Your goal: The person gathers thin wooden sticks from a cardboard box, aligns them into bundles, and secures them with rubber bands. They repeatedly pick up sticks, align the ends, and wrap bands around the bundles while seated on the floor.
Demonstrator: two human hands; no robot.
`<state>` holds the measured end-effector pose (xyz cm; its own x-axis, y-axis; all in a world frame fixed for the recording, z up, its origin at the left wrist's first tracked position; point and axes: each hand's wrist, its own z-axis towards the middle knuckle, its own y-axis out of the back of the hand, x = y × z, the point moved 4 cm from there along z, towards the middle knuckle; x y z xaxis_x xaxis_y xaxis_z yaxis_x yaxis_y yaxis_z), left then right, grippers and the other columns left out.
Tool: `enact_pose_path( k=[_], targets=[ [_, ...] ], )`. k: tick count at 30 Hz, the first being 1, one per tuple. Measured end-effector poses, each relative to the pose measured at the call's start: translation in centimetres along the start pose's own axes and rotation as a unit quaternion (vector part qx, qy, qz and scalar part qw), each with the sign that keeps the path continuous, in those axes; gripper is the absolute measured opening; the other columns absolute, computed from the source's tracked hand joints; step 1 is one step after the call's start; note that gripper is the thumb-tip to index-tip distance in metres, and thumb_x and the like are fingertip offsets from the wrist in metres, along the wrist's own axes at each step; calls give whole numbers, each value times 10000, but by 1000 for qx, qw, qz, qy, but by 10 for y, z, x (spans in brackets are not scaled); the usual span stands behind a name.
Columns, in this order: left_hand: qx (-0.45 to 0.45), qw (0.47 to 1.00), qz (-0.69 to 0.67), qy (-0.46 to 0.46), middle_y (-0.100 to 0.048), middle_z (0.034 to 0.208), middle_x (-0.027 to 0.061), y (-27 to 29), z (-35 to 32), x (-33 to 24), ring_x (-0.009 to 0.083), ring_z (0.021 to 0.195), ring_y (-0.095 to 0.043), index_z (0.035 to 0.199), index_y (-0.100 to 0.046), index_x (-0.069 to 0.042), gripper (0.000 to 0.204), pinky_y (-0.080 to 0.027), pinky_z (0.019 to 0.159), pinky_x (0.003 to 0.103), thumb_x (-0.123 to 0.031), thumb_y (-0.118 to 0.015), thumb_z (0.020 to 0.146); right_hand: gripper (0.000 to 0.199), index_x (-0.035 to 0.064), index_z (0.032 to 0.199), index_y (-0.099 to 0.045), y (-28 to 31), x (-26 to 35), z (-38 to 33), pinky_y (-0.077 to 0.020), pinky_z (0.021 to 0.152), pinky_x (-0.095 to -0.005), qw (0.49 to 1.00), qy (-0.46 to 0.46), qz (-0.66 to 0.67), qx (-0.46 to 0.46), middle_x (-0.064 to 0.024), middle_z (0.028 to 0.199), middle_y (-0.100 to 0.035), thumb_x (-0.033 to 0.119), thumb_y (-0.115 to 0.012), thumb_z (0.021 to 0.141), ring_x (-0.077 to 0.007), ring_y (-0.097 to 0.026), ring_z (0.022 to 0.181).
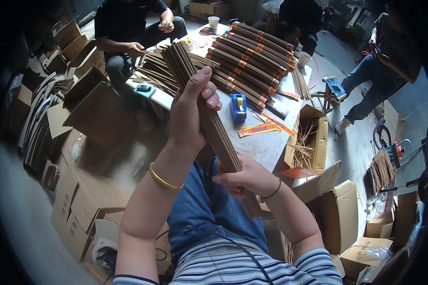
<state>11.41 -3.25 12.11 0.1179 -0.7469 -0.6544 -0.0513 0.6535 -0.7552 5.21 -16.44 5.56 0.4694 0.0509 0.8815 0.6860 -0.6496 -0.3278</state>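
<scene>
A thick bundle of long brown incense sticks [217, 130] slants across my lap, its upper end tipped to the left over the table. My left hand [191, 107] is wrapped round the upper part, thumb lying along the sticks. Lower down, my right hand [238, 176] closes round the same bundle near its bottom end. Past the hands, a blue tape dispenser [238, 108] stands on the white table [266, 154]. Beside it lie red and yellow paper strips [266, 127]. Banded rows of incense sticks [245, 66] cover the table's far side, and loose sticks [159, 71] are heaped at its left.
An open carton [314, 137] with scattered sticks stands right of the table. Cardboard boxes [83, 204] crowd the left and lower right [337, 213]. A teal object [144, 90] and paper cups [213, 22] are on the table. Two people sit across; another stands at right [385, 61].
</scene>
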Motion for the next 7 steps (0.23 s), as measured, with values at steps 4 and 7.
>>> enact_pose_path(
  k=[4,7],
  targets=[
    [213,964,-138,82,-361,546,-60,-6,-37,16,34,430,-382,760,-446,-141,257,-389,453,197,-282,-503,968,293,41,745,-423,-18,0,-13,-285,335,-206,975,-38,177,132,16,488,-359,131,-691,820,-72,-352,361],
    [155,981,-85,78,-349,543,-60,-7,-42,15,33,433,-385,772,-450,-135,260,-399,453,198,-300,-531,956,312,45,745,-403,-23,-4,-18,-268,325,-200,977,-35,166,127,21,483,-343,139,-689,825,-73,-346,354]
  ],
)
